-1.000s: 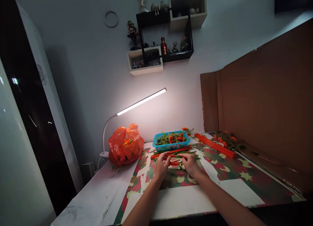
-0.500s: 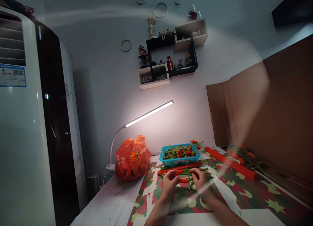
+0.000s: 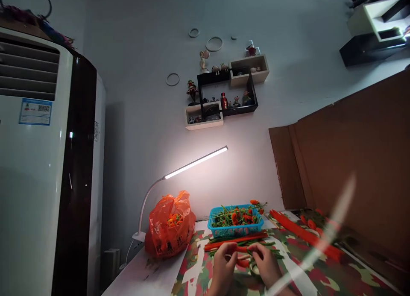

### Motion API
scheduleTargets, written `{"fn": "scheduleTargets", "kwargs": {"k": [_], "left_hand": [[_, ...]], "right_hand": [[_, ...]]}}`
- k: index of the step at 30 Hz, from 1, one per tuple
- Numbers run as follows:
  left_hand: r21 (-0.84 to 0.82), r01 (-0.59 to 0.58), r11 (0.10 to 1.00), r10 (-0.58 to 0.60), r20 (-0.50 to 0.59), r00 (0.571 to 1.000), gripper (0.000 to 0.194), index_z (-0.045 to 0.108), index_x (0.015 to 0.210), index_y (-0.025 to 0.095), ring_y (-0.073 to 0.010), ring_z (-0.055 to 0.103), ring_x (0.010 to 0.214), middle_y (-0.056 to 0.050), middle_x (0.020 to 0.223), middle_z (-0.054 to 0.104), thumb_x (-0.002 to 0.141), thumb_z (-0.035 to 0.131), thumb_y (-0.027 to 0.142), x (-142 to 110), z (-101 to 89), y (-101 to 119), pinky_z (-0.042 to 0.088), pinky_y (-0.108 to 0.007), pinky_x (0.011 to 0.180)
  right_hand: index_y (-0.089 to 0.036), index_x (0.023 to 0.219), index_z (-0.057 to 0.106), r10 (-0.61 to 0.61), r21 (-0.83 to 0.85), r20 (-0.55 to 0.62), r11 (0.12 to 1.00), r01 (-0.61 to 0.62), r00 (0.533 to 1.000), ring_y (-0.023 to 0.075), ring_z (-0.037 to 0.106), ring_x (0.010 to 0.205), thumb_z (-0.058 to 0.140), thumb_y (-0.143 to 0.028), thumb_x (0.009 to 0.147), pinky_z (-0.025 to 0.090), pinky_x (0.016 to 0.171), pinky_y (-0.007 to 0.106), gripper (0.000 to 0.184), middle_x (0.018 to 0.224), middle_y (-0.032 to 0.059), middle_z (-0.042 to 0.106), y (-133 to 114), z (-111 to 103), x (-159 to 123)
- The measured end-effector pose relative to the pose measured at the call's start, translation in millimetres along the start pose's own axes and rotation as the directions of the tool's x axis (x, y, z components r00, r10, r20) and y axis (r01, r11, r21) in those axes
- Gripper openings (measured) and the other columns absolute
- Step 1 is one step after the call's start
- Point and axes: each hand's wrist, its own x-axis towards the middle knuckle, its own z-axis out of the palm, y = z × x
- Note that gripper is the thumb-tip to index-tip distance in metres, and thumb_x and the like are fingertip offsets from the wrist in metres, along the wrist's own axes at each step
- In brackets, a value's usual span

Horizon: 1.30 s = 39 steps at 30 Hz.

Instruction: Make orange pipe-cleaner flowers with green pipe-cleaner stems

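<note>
My left hand (image 3: 224,265) is closed in a pinch on the left end of a thin orange-red strip (image 3: 241,249), which looks like a chenille stem. My right hand (image 3: 265,262) is closed at the strip's right end, thumb and fingers together. Just below the strip, another short orange-red piece (image 3: 242,264) shows between my hands. A roll of tape (image 3: 255,268) lies partly hidden by my right hand. Beyond my fingers are a bundle of long red sticks (image 3: 221,244) and several green stems (image 3: 277,254).
A blue basket (image 3: 235,232) of orange flowers stands at the back. To its left are an orange plastic bag (image 3: 169,236) and a lit desk lamp (image 3: 196,162). Long red bundles (image 3: 304,234) lie at right, before a cardboard sheet (image 3: 352,150). A camouflage cloth (image 3: 336,275) covers the table.
The view has tilted up, so the table and my hands sit lower in the picture. My hands stay close together over the strip, fingers slightly shifted.
</note>
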Motion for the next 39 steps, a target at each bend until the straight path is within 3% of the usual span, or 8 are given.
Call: {"fn": "scheduleTargets", "kwargs": {"k": [4, 8, 14, 22, 28, 32, 35, 39], "left_hand": [[-0.272, 0.127, 0.954, -0.139, -0.024, 0.990, 0.042, 0.065, 0.087, 0.022, -0.0254, 0.067, 0.072, -0.007, 0.077, 0.070, 0.056, 0.075, 0.049, 9, 5.7, -20, 0.055, -0.035, 0.064], [-0.342, 0.127, 0.931, -0.140, -0.013, 0.990, 0.044, 0.064, 0.079, 0.024, -0.0250, 0.067, 0.069, -0.006, 0.074, 0.071, 0.047, 0.079, 0.050, 17, 10.5, -40, 0.055, -0.035, 0.064], [-0.303, 0.121, 0.945, -0.145, -0.058, 0.988, 0.033, 0.069, 0.076, 0.022, -0.0251, 0.066, 0.061, -0.006, 0.070, 0.070, 0.052, 0.074, 0.044, 21, 9.0, -40, 0.056, -0.038, 0.058], [0.050, 0.057, 0.997, -0.055, -0.052, 0.997, 0.017, 0.073, 0.074, 0.020, -0.0260, 0.068, 0.068, -0.007, 0.071, 0.071, 0.060, 0.069, 0.028, 12, -0.2, -21, 0.056, -0.033, 0.060], [-0.074, 0.081, 0.994, -0.084, -0.052, 0.995, 0.026, 0.073, 0.079, 0.016, -0.0252, 0.069, 0.069, -0.009, 0.075, 0.073, 0.061, 0.071, 0.035, 16, -1.0, -20, 0.056, -0.032, 0.060], [-0.156, 0.084, 0.984, -0.105, -0.129, 0.986, 0.034, 0.073, 0.079, 0.015, -0.0282, 0.069, 0.073, -0.012, 0.078, 0.074, 0.057, 0.074, 0.042, 19, -1.1, -24, 0.057, -0.034, 0.063], [-0.146, 0.031, 0.989, -0.052, -0.138, 0.989, 0.033, 0.074, 0.080, 0.015, -0.0290, 0.070, 0.078, -0.012, 0.080, 0.074, 0.059, 0.073, 0.041, 16, -1.9, -24, 0.057, -0.035, 0.069], [-0.073, -0.019, 0.997, 0.014, -0.072, 0.997, 0.025, 0.074, 0.082, 0.017, -0.0275, 0.070, 0.076, -0.010, 0.079, 0.073, 0.066, 0.069, 0.036, 12, -3.2, -20, 0.057, -0.034, 0.069]], "right_hand": [[-0.020, 0.075, 0.067, 0.127, 0.162, -0.020, 0.979, -0.122, 0.992, 0.0234, 0.065, 0.061, 0.053, -0.042, 0.062, 0.047, 0.054, 0.030, 0.029, 0.067, 0.0067, 0.068, 13, 6, 5], [-0.023, 0.070, 0.065, 0.163, 0.207, 0.010, 0.965, -0.162, 0.987, 0.0213, 0.060, 0.049, 0.056, -0.045, 0.059, 0.041, 0.042, 0.028, 0.025, 0.059, 0.0039, 0.065, 17, 8, 9], [-0.022, 0.069, 0.063, 0.088, 0.193, 0.070, 0.976, -0.100, 0.994, 0.0175, 0.054, 0.045, 0.055, -0.044, 0.062, 0.041, 0.044, 0.028, 0.024, 0.059, 0.0016, 0.063, 14, 9, 5], [-0.020, 0.071, 0.061, 0.079, 0.146, 0.109, 0.985, -0.094, 0.991, 0.0147, 0.052, 0.047, 0.054, -0.038, 0.064, 0.041, 0.047, 0.025, 0.022, 0.061, 0.0005, 0.061, 14, 6, 4], [-0.019, 0.074, 0.061, 0.098, 0.162, 0.175, 0.979, -0.127, 0.980, 0.0117, 0.047, 0.042, 0.053, -0.039, 0.064, 0.037, 0.044, 0.023, 0.024, 0.059, -0.0007, 0.059, 20, 10, 7], [-0.019, 0.071, 0.060, 0.116, 0.124, 0.150, 0.983, -0.135, 0.982, 0.0123, 0.047, 0.041, 0.054, -0.042, 0.063, 0.036, 0.043, 0.024, 0.025, 0.057, -0.0006, 0.058, 20, 10, 9], [-0.020, 0.069, 0.060, 0.083, 0.048, 0.126, 0.995, -0.090, 0.989, 0.0143, 0.051, 0.046, 0.054, -0.041, 0.062, 0.039, 0.045, 0.024, 0.023, 0.058, -0.0001, 0.058, 15, 6, 9], [-0.020, 0.069, 0.060, 0.043, -0.007, 0.157, 0.999, -0.043, 0.987, 0.0179, 0.057, 0.055, 0.050, -0.035, 0.063, 0.043, 0.051, 0.025, 0.019, 0.062, 0.0015, 0.061, 9, 2, 7]]}}
